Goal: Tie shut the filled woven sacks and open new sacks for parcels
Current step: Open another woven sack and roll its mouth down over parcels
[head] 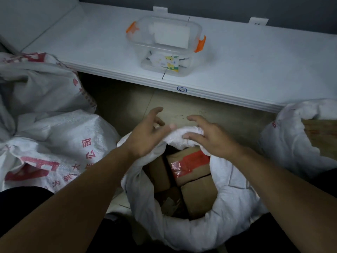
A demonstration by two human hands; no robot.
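Step in hand, by judgement: closing the filled sack (228, 207) that stood between the two forearms. Its mouth was wide open, neither gathered nor tied. The left hand (148, 134) was over the left side of the mouth, fingers spread and nearly straight, gripping nothing. The right hand (211, 139) was over the bunched far rim (184, 133), fingers splayed and loosely curved. Whether its fingertips touched the fabric or sat just above it could not be told; no pinch was seen. The next move probably calls for both hands to take the rim and draw it together into a neck above the load, then bind it. No tie was visible in either hand. Contents of the sack: brown cardboard parcels packed close, including a taped box (189, 161) with a red strip and a plain box (198, 194) nearer the person. On the white shelf (255, 70) beyond stood a clear tub (193, 57) with orange latches, holding white paper, a small printed packet and thin dark items that could not be identified. Printed sacks (54, 139) lay heaped to the left. An open sack (291, 139) on the right showed something brown inside.
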